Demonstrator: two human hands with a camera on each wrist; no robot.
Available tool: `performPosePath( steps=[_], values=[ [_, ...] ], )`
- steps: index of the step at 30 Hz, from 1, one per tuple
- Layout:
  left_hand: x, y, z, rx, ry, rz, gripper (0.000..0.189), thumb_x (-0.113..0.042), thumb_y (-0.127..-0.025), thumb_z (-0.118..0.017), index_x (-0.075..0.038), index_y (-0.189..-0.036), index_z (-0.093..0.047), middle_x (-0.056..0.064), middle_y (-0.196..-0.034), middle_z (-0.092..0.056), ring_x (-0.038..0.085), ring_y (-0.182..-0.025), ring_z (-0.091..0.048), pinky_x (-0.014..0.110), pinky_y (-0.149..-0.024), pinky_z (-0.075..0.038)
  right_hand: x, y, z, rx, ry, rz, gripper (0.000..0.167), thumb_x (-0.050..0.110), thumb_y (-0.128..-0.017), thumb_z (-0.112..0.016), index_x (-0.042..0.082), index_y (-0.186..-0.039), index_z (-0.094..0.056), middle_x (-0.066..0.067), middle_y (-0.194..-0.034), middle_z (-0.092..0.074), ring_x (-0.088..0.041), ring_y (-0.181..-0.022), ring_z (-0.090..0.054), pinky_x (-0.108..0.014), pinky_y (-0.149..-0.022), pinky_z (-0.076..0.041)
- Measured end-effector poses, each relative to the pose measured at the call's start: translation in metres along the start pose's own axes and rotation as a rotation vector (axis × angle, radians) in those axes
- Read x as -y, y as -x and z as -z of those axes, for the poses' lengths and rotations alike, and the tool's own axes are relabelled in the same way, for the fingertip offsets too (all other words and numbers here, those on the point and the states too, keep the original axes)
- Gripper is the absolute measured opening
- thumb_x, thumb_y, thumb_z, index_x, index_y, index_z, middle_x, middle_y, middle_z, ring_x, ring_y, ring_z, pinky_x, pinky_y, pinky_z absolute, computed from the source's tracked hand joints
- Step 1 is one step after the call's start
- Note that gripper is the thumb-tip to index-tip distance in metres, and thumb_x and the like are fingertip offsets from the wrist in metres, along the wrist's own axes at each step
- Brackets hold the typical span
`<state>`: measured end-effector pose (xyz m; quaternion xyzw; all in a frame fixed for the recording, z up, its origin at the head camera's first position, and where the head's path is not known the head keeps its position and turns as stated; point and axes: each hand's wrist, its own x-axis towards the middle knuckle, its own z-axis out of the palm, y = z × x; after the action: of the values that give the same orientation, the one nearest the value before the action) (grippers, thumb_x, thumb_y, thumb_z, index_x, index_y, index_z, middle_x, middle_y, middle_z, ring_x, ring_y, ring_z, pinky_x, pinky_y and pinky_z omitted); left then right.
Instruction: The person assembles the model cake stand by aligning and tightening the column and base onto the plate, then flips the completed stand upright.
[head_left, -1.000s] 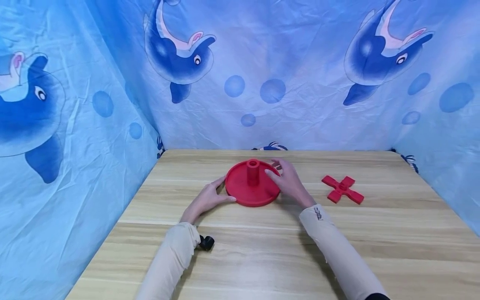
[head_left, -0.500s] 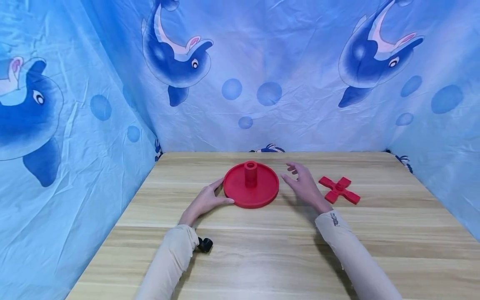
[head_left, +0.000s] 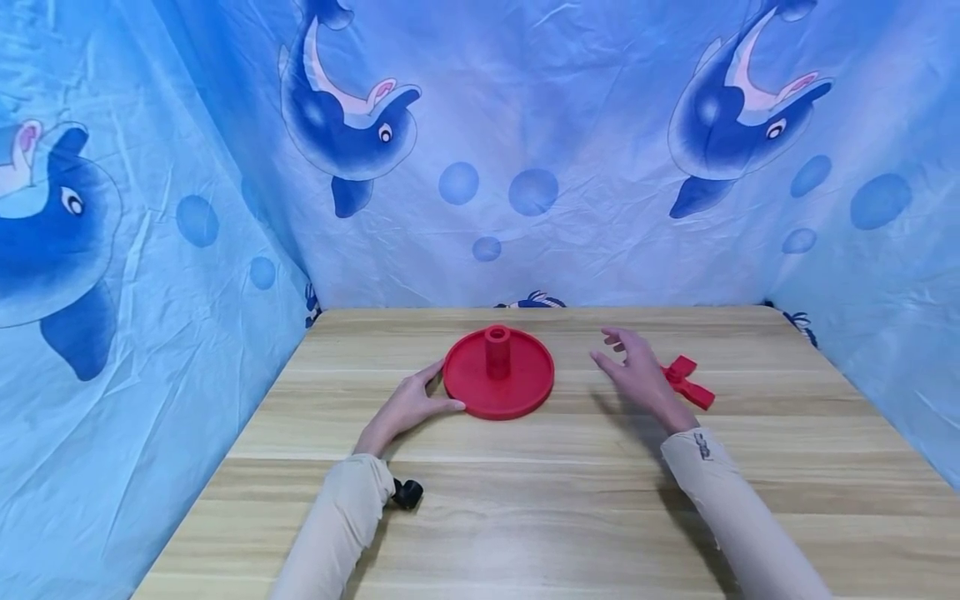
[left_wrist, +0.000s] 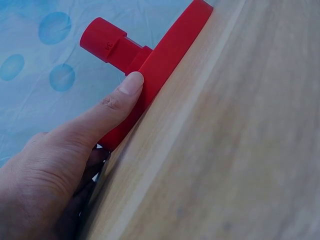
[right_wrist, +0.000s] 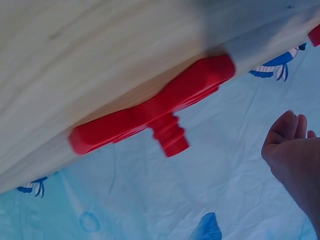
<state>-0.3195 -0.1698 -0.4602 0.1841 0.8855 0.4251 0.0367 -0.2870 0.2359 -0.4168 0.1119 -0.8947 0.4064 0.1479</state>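
A round red tray [head_left: 521,387] with a low rim lies on the table, its hollow post [head_left: 497,357] standing upright in the middle. My left hand [head_left: 408,406] holds the tray's near left edge between thumb and fingers. In the left wrist view the thumb [left_wrist: 112,107] lies against the rim, while the fingers are mostly hidden. Nothing is in my right hand [head_left: 637,375], which hovers between tray and cross with loosely bent fingers. Partly behind it lies a red four-armed cross [head_left: 693,392]. A ridged, screw-like stub [right_wrist: 170,136] rises from the cross in the right wrist view.
The wooden table [head_left: 510,508] ends at a blue curtain [head_left: 480,167] printed with dolphins, at the back and both sides. A small black device [head_left: 408,493] sits at my left wrist.
My right hand has left the tray's right side and moved right, now overlapping the cross. My left hand stays at the tray's edge. The whole view has shifted slightly.
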Motion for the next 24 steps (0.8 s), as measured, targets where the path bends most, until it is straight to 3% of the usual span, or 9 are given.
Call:
performPosePath(
  steps=[7,15,24],
  values=[
    [0.003,-0.001,0.000,0.003,-0.009,0.001,0.101,-0.053,-0.081,-0.086,-0.020,-0.163,-0.037,0.005,-0.161,-0.042,0.028,-0.149,-0.035,0.053,-0.117,-0.035,-0.012,0.009,0.013,-0.010,0.025,0.026,0.056,0.019,-0.102,-0.068,-0.012,-0.144,-0.048,-0.033,-0.131,-0.055,-0.049,-0.119,-0.053,-0.061,-0.097,-0.048],
    [0.003,-0.001,0.001,0.003,0.003,0.001,0.101,-0.052,-0.081,-0.087,-0.019,-0.162,-0.037,0.006,-0.161,-0.042,0.027,-0.147,-0.037,0.053,-0.117,-0.035,-0.024,0.021,0.030,-0.008,0.079,-0.008,0.058,0.016,-0.102,-0.069,-0.011,-0.147,-0.045,-0.033,-0.134,-0.052,-0.049,-0.125,-0.049,-0.065,-0.103,-0.044],
    [0.001,0.000,0.001,0.003,-0.013,0.005,0.101,-0.051,-0.082,-0.087,-0.019,-0.163,-0.036,0.007,-0.161,-0.042,0.027,-0.147,-0.037,0.052,-0.118,-0.034,-0.035,0.034,0.049,-0.044,0.100,0.002,0.057,0.019,-0.103,-0.067,-0.013,-0.145,-0.046,-0.036,-0.132,-0.054,-0.050,-0.115,-0.053,-0.064,-0.094,-0.048]
  ],
)
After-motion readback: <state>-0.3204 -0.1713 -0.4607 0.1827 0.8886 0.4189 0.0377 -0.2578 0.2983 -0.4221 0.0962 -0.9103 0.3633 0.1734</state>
